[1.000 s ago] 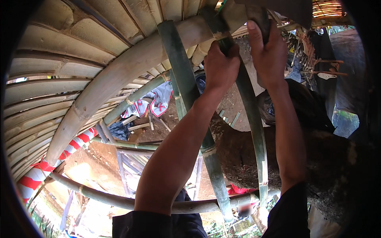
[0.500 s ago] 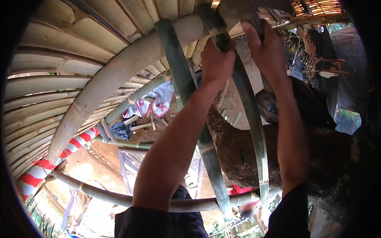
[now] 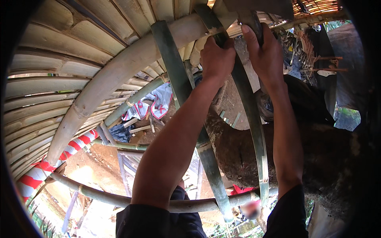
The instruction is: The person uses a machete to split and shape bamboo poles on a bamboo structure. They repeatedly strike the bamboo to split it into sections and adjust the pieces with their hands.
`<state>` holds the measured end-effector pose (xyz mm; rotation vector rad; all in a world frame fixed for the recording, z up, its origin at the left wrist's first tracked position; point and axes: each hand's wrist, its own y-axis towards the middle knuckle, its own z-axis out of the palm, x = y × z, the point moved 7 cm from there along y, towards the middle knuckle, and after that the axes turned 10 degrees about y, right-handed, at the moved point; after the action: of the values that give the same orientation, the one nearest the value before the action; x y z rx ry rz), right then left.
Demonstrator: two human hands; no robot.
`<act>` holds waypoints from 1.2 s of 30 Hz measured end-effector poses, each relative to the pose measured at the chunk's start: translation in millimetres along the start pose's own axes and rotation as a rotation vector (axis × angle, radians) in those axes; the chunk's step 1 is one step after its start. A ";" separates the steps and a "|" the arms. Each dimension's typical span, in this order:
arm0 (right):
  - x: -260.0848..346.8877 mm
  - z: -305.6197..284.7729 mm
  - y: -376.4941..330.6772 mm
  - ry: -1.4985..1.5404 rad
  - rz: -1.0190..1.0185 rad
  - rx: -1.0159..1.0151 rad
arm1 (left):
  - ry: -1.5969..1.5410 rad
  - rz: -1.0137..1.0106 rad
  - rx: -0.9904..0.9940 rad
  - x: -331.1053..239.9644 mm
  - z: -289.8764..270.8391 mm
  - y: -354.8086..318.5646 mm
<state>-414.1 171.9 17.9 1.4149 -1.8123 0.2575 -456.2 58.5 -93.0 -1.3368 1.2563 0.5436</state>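
My left hand [image 3: 217, 59] is closed around the upper part of a green split-bamboo strip [image 3: 251, 107], just below its top end. That strip crosses a thick curved bamboo pole [image 3: 107, 63] at the top and runs down to a lower bamboo rail [image 3: 190, 205]. Beside it, a second green bamboo strip [image 3: 174, 63] spans the same two poles, passing under my left forearm. My right hand [image 3: 268, 55] grips the handle of a machete-like tool, whose broad dark blade [image 3: 266, 8] shows at the top edge, right of the strip's top end. The blade's far end is out of view.
Overlapping split-bamboo slats [image 3: 47, 85] slope along the left. Red-and-white wrapping [image 3: 35, 176] covers a pole at lower left. A thick dark trunk [image 3: 246, 154] fills the lower right. Below lie brown ground, a white-and-red sack [image 3: 158, 101] and a blurred person [image 3: 251, 208].
The blade, blurred over the strip's top end and the curved pole before, has moved up and right, clear of the strip. My left hand stays almost still on the bamboo strip.
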 end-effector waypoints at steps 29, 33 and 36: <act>2.1 13.0 15.5 -0.142 -0.102 -0.017 | -0.059 0.051 -0.010 -1.0 -2.3 2.5; -15.0 25.3 16.1 -0.326 -0.136 0.160 | -0.035 0.037 -0.006 -0.8 -2.9 3.4; 1.3 20.4 14.6 -0.188 -0.110 0.082 | -0.024 0.036 0.005 -2.8 -7.9 1.4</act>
<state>-436.5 163.9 9.9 1.6378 -1.8843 0.1472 -461.1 52.7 -89.3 -1.3023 1.2628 0.5801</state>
